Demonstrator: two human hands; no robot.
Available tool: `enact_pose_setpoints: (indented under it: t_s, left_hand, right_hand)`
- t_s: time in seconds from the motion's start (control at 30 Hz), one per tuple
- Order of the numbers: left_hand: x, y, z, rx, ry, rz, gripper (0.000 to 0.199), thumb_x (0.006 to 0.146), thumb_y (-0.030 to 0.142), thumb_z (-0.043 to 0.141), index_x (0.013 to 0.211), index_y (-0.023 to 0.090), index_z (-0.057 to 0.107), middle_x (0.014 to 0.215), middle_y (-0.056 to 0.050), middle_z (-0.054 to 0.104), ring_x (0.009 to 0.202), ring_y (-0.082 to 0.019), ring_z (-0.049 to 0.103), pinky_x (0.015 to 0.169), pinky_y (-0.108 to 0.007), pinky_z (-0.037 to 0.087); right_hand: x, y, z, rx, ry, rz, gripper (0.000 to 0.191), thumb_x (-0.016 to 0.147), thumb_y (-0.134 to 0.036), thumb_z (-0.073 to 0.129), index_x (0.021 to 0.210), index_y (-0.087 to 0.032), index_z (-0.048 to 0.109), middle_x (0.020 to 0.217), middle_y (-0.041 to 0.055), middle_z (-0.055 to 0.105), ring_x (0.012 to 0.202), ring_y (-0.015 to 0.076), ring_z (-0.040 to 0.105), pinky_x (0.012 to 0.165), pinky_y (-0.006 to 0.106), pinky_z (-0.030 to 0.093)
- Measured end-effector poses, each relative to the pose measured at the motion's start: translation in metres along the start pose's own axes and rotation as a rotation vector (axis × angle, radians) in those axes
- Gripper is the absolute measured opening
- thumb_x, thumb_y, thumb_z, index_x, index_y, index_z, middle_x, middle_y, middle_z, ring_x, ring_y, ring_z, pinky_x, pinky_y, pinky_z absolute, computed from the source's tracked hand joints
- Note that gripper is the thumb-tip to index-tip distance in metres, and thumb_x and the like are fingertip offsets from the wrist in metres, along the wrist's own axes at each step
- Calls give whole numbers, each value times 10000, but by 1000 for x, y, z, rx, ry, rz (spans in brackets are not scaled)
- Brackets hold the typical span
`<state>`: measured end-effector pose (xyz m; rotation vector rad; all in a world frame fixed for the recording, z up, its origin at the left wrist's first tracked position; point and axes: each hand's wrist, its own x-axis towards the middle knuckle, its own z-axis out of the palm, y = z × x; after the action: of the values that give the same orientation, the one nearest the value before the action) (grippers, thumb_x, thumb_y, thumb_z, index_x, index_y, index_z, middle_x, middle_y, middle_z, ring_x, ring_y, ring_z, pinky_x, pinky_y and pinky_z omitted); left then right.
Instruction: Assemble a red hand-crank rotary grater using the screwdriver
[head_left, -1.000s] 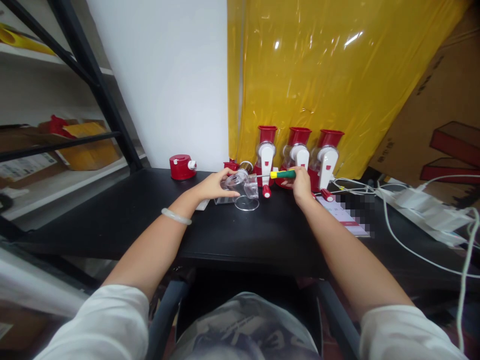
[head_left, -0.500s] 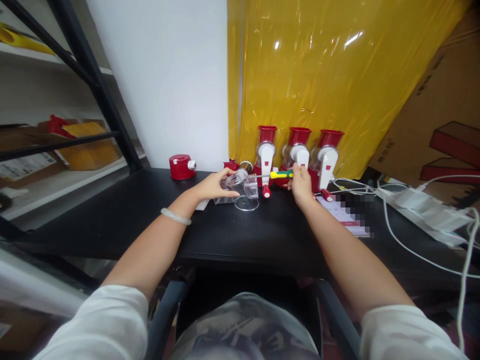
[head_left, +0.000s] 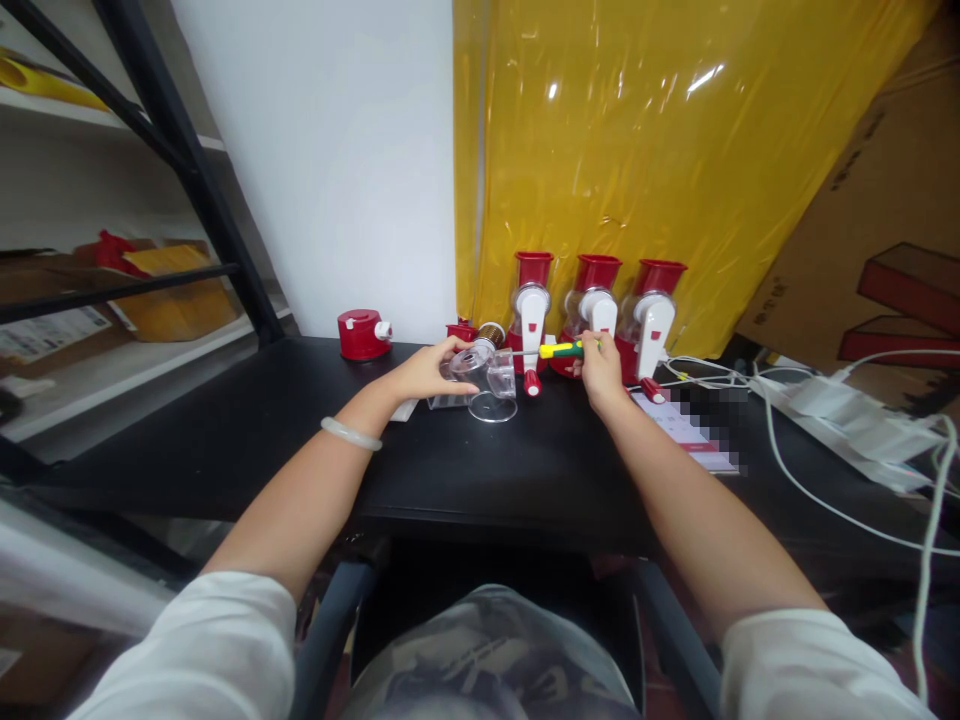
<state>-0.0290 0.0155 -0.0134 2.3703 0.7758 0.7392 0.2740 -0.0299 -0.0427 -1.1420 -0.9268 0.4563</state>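
While the left hand (head_left: 431, 372) grips a clear plastic grater body (head_left: 472, 372) lying on its side on the black worktop (head_left: 450, 475), the right hand (head_left: 602, 368) holds a yellow-and-green screwdriver (head_left: 561, 350) by its handle. The screwdriver's shaft points left, reaching the clear body's open end; whether its tip touches anything inside, I cannot tell. Three assembled red-and-white rotary graters (head_left: 534, 300) stand upright behind the hands, and a red base (head_left: 363, 334) sits well to the left.

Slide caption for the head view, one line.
Left hand steadies a clear plastic housing; right hand holds a yellow-and-green-handled screwdriver, its shaft pointing at the housing.
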Motion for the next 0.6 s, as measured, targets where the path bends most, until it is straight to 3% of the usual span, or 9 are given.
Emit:
enact_pose_setpoints:
  t_s: [0.1, 0.2, 0.33, 0.47, 0.6]
  left_hand:
    - [0, -1, 0, 0, -1, 4, 721, 688, 419, 810, 1304, 199, 507, 1257, -159, 659, 1115, -298, 652, 936, -431, 493]
    - [0, -2, 0, 4, 4, 9, 719, 686, 409, 812, 1304, 198, 511, 1249, -159, 664, 1115, -302, 652, 936, -432, 491]
    - [0, -2, 0, 4, 2, 2, 727, 684, 418, 813, 1306, 192, 511, 1229, -156, 672, 1108, -300, 654, 942, -436, 486]
    - [0, -4, 1, 4, 0, 6, 727, 687, 416, 811, 1308, 198, 501, 1175, -135, 692, 1061, -293, 670, 910, -434, 499]
    - [1, -6, 1, -7, -1, 8, 723, 687, 401, 813, 1308, 203, 501, 1206, -141, 681, 1089, -293, 661, 923, -425, 494]
  right_hand:
    - [-1, 0, -1, -48, -8, -37, 333, 839, -572, 545, 833, -241, 510, 442, -110, 416, 348, 107, 429, 426, 265, 457]
    - [-2, -1, -2, -31, -19, -60, 356, 859, -590, 495, 817, -237, 513, 520, -73, 502, 381, 113, 477, 424, 267, 446]
    - [-4, -3, -1, 87, -40, -30, 256, 855, -468, 475, 851, -222, 544, 713, -26, 603, 475, 116, 558, 478, 279, 489]
    - [-3, -4, 0, 113, -31, 20, 155, 806, -327, 481, 875, -213, 559, 705, -32, 598, 467, 115, 556, 488, 282, 495]
    - [0, 0, 1, 73, -17, -15, 144, 814, -348, 513, 861, -216, 546, 666, -47, 597, 428, 99, 528, 445, 252, 450]
